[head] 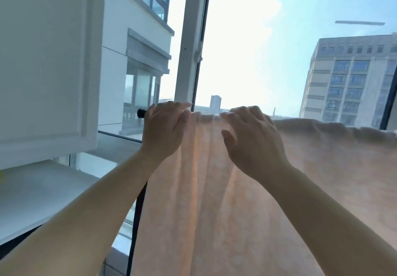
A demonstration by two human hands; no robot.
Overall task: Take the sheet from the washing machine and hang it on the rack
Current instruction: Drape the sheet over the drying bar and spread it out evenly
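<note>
A dark rack bar point(141, 113) is carrying the load here, its black capped end poking out at the left, just beyond the left hand point(163, 129); the rest of the bar is lying hidden under cloth; a pale peach sheet point(214, 189) is hanging directly over it, draping down toward the near edge in long soft folds and running off to the right, where its top edge is bunching thicker; both hands are resting on the top fold, the right hand point(251, 140) just right of the left, fingers spread flat on the fabric; a thin black upright point(135, 222) is dropping below the bar's left end, beside the sheet's left edge.
</note>
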